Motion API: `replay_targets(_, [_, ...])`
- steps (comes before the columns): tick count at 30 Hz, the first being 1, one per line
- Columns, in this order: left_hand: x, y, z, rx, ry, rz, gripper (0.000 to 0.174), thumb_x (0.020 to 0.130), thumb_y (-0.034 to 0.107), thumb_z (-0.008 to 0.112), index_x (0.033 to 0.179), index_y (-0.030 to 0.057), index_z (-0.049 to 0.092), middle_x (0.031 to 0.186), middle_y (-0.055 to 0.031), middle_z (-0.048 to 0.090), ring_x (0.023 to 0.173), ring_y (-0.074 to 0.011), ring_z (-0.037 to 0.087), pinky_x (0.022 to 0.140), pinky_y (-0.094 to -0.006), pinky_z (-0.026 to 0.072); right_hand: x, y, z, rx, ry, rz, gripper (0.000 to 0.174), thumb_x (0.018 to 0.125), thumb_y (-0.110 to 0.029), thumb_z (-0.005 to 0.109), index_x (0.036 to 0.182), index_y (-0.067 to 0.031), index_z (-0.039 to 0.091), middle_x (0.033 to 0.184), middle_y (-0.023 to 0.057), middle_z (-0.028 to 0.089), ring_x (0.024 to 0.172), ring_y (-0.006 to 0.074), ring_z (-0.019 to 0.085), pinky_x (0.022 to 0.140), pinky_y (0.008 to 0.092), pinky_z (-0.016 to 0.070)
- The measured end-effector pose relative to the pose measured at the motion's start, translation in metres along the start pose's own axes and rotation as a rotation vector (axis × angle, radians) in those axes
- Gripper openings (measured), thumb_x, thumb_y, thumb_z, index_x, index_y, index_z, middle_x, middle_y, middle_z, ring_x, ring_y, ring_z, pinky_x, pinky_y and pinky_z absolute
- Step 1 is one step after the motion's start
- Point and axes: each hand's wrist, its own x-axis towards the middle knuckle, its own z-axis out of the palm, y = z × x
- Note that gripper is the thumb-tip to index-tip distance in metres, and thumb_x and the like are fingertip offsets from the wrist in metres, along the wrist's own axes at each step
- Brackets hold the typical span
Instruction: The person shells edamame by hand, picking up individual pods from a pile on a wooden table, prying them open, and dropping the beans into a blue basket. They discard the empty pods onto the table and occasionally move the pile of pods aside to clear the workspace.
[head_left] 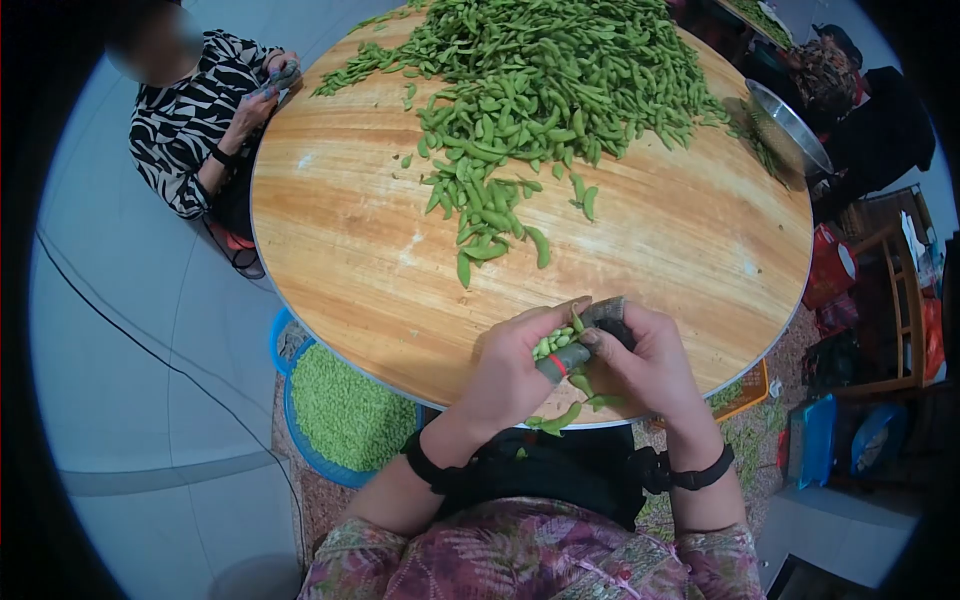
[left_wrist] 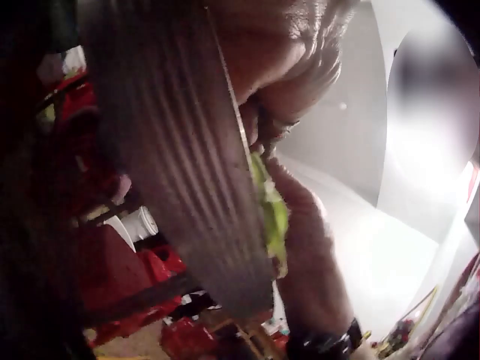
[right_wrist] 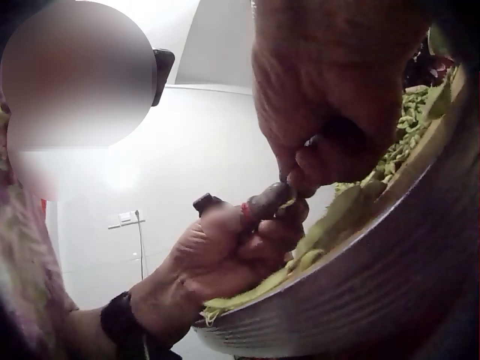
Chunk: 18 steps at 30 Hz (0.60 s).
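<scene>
Meeting above the near edge of the round, light-brown wooden desk (head_left: 650,240): the left hand (head_left: 505,372), thumb in a grey sleeve (head_left: 573,356) with a red band, curled round pale-green shelled beans (head_left: 551,343); the right hand (head_left: 655,362), pinching a slim green bean pod (head_left: 577,320) over the desk; loose green pods (head_left: 559,419) on the desk's near rim; a large green pod heap (head_left: 560,75) across the desk's far part; a round blue basin (head_left: 318,464) beside the desk's left edge.
</scene>
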Motion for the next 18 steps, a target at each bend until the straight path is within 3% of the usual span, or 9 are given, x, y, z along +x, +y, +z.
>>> replay_targets(2, [0.002, -0.003, -0.002, 0.019, -0.041, 0.016, 0.041, 0.08, -0.002, 0.06, 0.121, 0.0005, 0.051, 0.111, -0.0084, 0.058, 0.098, -0.0109, 0.054, 0.085, -0.0228, 0.0436, 0.0, -0.007, -0.004, -0.059, -0.013, -0.021, 0.012, 0.085, -0.01, 0.059, 0.091, 0.001, 0.058, 0.068, -0.0024, 0.055, 0.062, 0.0032, 0.047, 0.054, 0.0199, 0.04])
replay_targets(4, [0.002, -0.008, -0.001, -0.352, -0.075, -0.098, 0.038, 0.083, -0.001, 0.055, 0.121, 0.0005, 0.051, 0.101, -0.0061, 0.06, 0.09, -0.0136, 0.057, 0.077, -0.0237, 0.045, -0.001, -0.005, -0.003, -0.117, -0.027, -0.043, 0.01, 0.086, -0.009, 0.058, 0.09, 0.0005, 0.058, 0.066, -0.0025, 0.055, 0.06, 0.0032, 0.047, 0.053, 0.0199, 0.0394])
replay_targets(5, [0.002, -0.005, -0.003, -0.352, -0.072, -0.096, 0.038, 0.083, -0.001, 0.055, 0.121, 0.0005, 0.051, 0.101, -0.0061, 0.06, 0.09, -0.0136, 0.057, 0.077, -0.0237, 0.045, -0.001, 0.001, 0.001, 0.072, 0.01, -0.031, 0.009, 0.086, -0.009, 0.057, 0.088, 0.0, 0.058, 0.064, -0.0026, 0.054, 0.058, 0.0031, 0.047, 0.051, 0.02, 0.0386])
replay_targets(6, [0.002, 0.002, -0.007, -0.6, -0.08, -0.237, 0.038, 0.083, -0.001, 0.054, 0.121, 0.0003, 0.051, 0.1, -0.0058, 0.059, 0.088, -0.0123, 0.057, 0.075, -0.0224, 0.045, 0.0, 0.004, 0.004, 0.259, 0.047, -0.022, 0.008, 0.086, -0.009, 0.056, 0.087, -0.0005, 0.058, 0.062, -0.0027, 0.053, 0.056, 0.0031, 0.046, 0.05, 0.0201, 0.0379])
replay_targets(7, [0.003, 0.008, -0.009, -0.848, -0.088, -0.378, 0.037, 0.084, -0.002, 0.053, 0.121, 0.0002, 0.051, 0.098, -0.0054, 0.059, 0.087, -0.011, 0.056, 0.073, -0.021, 0.045, 0.0, 0.002, 0.008, 0.256, 0.045, -0.028, 0.008, 0.086, -0.009, 0.056, 0.087, -0.0005, 0.058, 0.062, -0.0027, 0.053, 0.056, 0.0031, 0.046, 0.05, 0.0201, 0.0379])
replay_targets(11, [0.006, 0.008, -0.012, -0.97, -0.001, -0.466, 0.037, 0.082, -0.001, 0.054, 0.119, 0.0, 0.051, 0.096, -0.0036, 0.059, 0.084, -0.0081, 0.054, 0.069, -0.0181, 0.0437, 0.006, -0.002, 0.019, 0.12, 0.198, -0.057, 0.008, 0.085, -0.009, 0.057, 0.085, -0.0006, 0.058, 0.06, -0.0021, 0.053, 0.055, 0.0034, 0.046, 0.05, 0.0202, 0.0384])
replay_targets(14, [0.0, 0.004, -0.01, -0.877, 0.059, -0.387, 0.031, 0.081, 0.0, 0.056, 0.111, 0.0005, 0.056, 0.092, -0.0023, 0.059, 0.085, -0.0091, 0.055, 0.07, -0.0196, 0.0446, 0.012, -0.001, 0.015, 0.028, 0.297, -0.079, 0.008, 0.084, -0.008, 0.058, 0.082, 0.0002, 0.058, 0.061, -0.0015, 0.055, 0.055, 0.0043, 0.046, 0.051, 0.0205, 0.0391])
replay_targets(16, [-0.003, 0.019, -0.003, 0.02, 0.27, -0.022, 0.021, 0.08, 0.001, 0.059, 0.101, 0.0016, 0.06, 0.087, -0.0038, 0.06, 0.077, -0.0118, 0.057, 0.064, -0.0228, 0.0452, 0.015, -0.002, 0.014, -0.072, 0.363, -0.11, 0.009, 0.083, -0.007, 0.059, 0.08, 0.0007, 0.058, 0.062, -0.0011, 0.055, 0.055, 0.0046, 0.047, 0.051, 0.0206, 0.0395])
replay_targets(18, [0.001, 0.025, 0.002, 0.126, 0.238, 0.055, 0.02, 0.078, 0.003, 0.061, 0.098, 0.0017, 0.061, 0.084, -0.0049, 0.06, 0.076, -0.0136, 0.058, 0.065, -0.024, 0.0455, 0.014, -0.008, 0.016, -0.186, 0.346, -0.118, 0.01, 0.082, -0.007, 0.06, 0.078, 0.0019, 0.058, 0.063, -0.0008, 0.056, 0.057, 0.005, 0.047, 0.052, 0.0211, 0.04])
